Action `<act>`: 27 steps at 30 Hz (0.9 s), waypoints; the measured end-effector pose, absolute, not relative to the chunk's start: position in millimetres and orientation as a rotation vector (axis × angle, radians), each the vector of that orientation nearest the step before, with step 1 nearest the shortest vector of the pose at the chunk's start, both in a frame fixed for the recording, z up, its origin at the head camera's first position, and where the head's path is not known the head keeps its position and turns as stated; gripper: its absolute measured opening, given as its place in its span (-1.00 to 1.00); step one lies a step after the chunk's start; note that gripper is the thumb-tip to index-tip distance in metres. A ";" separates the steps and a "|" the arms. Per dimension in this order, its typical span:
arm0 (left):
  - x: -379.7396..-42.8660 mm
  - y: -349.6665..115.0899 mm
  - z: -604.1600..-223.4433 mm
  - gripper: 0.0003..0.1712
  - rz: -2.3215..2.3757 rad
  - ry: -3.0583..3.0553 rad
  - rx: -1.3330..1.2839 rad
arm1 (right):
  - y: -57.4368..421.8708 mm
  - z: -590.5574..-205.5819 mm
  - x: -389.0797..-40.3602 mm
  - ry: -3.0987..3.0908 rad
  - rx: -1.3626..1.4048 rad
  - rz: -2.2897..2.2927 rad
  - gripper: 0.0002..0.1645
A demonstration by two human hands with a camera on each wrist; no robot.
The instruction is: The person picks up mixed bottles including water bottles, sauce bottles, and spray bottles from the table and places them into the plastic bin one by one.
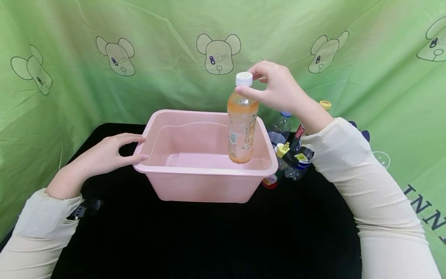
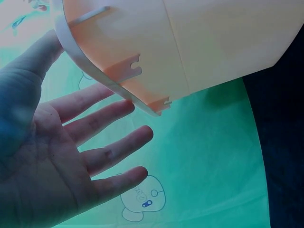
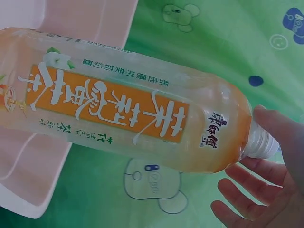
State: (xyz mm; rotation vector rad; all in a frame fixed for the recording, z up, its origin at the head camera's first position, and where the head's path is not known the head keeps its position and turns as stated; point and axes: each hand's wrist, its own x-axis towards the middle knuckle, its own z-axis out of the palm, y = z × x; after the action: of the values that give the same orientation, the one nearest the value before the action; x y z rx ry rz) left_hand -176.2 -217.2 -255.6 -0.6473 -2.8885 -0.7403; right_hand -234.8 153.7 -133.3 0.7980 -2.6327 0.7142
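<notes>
Apparently it's the placing step: the right hand [image 1: 275, 87] pinches the jasmine tea bottle [image 1: 241, 128] by its neck, upright over the pink plastic tub's [image 1: 205, 186] right half. The left hand [image 1: 104, 155], fingers spread, touches its left rim. Next likely calls for straight lowering, then release.

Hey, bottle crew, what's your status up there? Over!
Right hand pinching white-capped orange plastic bottle by the neck, over pink rectangular plastic tub. Left hand touching tub's rim. Nothing visible in bottle's way. Over.
</notes>
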 end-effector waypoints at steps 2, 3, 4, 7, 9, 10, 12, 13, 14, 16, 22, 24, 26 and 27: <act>-176.3 -217.5 -255.1 -0.37 -0.729 -2.891 -0.658 | 152.3 -136.3 -238.4 -2.655 0.806 0.702 -0.57; -176.3 -217.7 -254.9 -0.36 -0.726 -2.894 -0.660 | 151.5 -137.7 -240.3 -2.664 0.812 0.696 -0.56; -176.2 -217.7 -254.7 -0.36 -0.728 -2.896 -0.659 | 150.7 -138.9 -242.0 -2.670 0.818 0.693 -0.56; -176.3 -218.0 -254.6 -0.36 -0.725 -2.899 -0.660 | 148.2 -142.6 -246.9 -2.684 0.840 0.684 -0.57; -176.3 -217.8 -254.8 -0.36 -0.737 -2.899 -0.646 | 146.6 -144.8 -249.8 -2.686 0.853 0.680 -0.58; -176.7 -217.7 -254.9 -0.37 -0.737 -2.896 -0.650 | 145.8 -145.8 -251.3 -2.687 0.857 0.679 -0.58; -176.8 -217.5 -255.1 -0.37 -0.742 -2.892 -0.647 | 144.3 -147.6 -253.8 -2.696 0.866 0.672 -0.59; -176.8 -217.4 -255.1 -0.37 -0.742 -2.890 -0.649 | 143.6 -148.5 -255.4 -2.701 0.869 0.665 -0.59; -176.8 -217.3 -255.0 -0.37 -0.740 -2.890 -0.650 | 142.9 -149.3 -256.4 -2.708 0.870 0.658 -0.59; -177.1 -217.5 -254.8 -0.37 -0.729 -2.889 -0.665 | 141.4 -150.7 -258.6 -2.728 0.869 0.647 -0.58; -177.3 -217.7 -254.3 -0.36 -0.720 -2.896 -0.672 | 136.3 -154.1 -266.5 -2.782 0.880 0.645 -0.55; -177.6 -217.6 -254.3 -0.36 -0.726 -2.896 -0.666 | 134.3 -155.3 -269.5 -2.797 0.889 0.652 -0.55; -177.7 -217.6 -254.5 -0.37 -0.734 -2.895 -0.652 | 132.2 -156.5 -272.0 -2.814 0.897 0.655 -0.55; -178.0 -217.7 -254.6 -0.37 -0.733 -2.894 -0.653 | 131.1 -157.3 -273.6 -2.823 0.902 0.657 -0.56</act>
State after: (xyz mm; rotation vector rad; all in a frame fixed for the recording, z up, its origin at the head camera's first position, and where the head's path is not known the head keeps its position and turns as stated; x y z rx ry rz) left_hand -178.0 -217.7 -254.6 -0.6529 -2.8935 -0.7327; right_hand -273.6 131.1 -157.3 0.9017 -2.8233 0.6574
